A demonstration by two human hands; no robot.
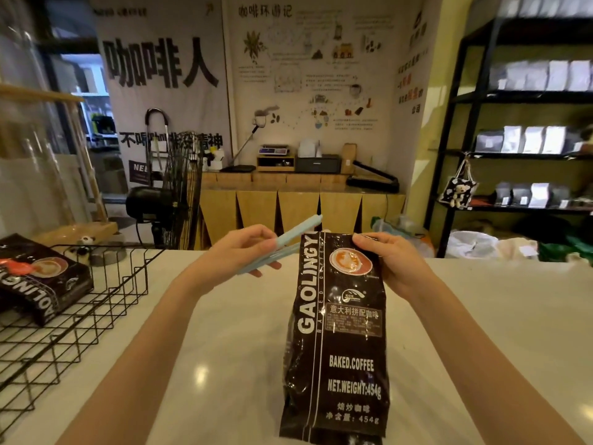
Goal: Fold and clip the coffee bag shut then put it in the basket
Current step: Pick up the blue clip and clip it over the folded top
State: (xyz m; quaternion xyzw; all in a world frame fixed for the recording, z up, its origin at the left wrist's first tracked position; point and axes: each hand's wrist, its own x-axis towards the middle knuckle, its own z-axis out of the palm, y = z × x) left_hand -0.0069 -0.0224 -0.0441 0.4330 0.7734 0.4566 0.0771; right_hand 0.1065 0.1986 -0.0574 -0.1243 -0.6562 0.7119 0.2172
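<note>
A dark brown coffee bag (pixel 337 342) with white lettering stands upright on the white counter (pixel 208 364) in the middle. My right hand (pixel 390 261) grips its folded top from the right side. My left hand (pixel 239 252) holds a long light-blue sealing clip (pixel 288 240), its two arms spread apart. The clip's far end sits at the bag's top left corner. A black wire basket (pixel 96 303) stands at the left of the counter.
Inside the basket lies another dark coffee bag (pixel 38 277). A wooden bench with a scale and a heat sealer stands behind the counter. Black shelving with white bags fills the right side. A fan stands behind the basket.
</note>
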